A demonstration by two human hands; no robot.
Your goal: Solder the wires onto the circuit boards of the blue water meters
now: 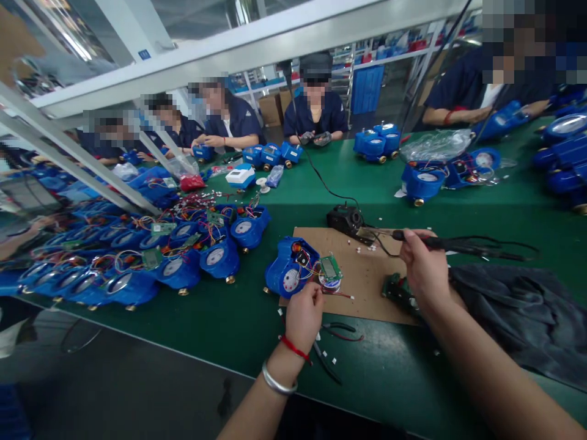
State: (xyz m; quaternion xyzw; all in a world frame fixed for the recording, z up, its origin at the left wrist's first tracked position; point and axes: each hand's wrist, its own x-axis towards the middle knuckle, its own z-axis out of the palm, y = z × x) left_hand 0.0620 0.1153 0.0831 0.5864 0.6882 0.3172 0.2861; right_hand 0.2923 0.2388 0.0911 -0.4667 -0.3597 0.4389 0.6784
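My right hand (424, 269) is closed around a soldering iron (452, 244); its metal tip points left, by a black soldering iron stand (343, 220). My left hand (305, 311) pinches thin wires (337, 294) beside a small green circuit board (331, 266) with a display. This board rests on a round white part (329, 285). Directly left of it lies a blue water meter (288, 269), its housing uncovered and coloured wires running out to the board. All of these sit on a brown cardboard sheet (367, 293).
Rows of blue meters (174, 269) with loose wiring fill the left of the green table (389, 354). Pliers (328, 360) lie near the front edge. Dark cloth (518, 311) is at right, a green object (398, 292) below my right hand. Several co-workers sit opposite.
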